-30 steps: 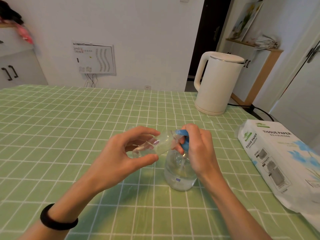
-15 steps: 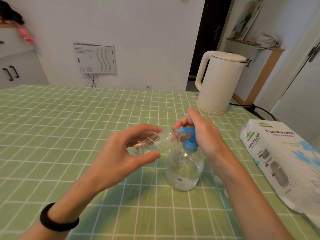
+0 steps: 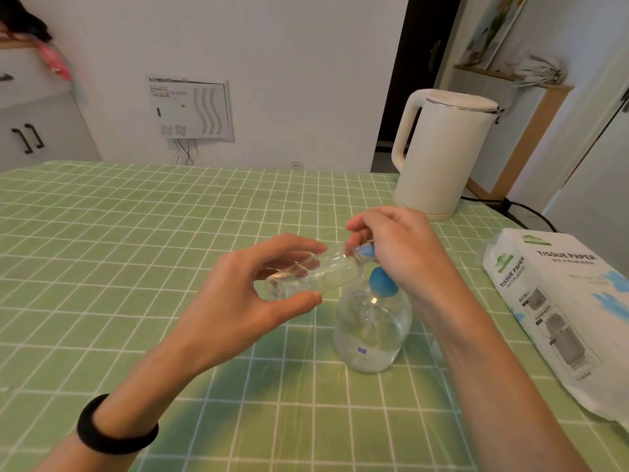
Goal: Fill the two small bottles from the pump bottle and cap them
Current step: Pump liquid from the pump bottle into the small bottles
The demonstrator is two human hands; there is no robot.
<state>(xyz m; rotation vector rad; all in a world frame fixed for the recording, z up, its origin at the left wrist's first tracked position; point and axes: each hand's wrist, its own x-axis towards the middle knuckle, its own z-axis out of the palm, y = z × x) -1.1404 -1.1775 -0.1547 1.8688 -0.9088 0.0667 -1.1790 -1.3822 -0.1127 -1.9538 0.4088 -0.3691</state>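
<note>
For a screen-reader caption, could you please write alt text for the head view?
The left hand holds a small clear bottle tilted to the blue nozzle of a pump bottle, with the right hand on the pump. Both are over a green checked table.

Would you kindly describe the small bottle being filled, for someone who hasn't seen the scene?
Start at the white kettle on the green checked table; nearer the camera stands a clear pump bottle with a blue top. The small bottle is the clear tube held tilted at its spout by the left hand.
</note>
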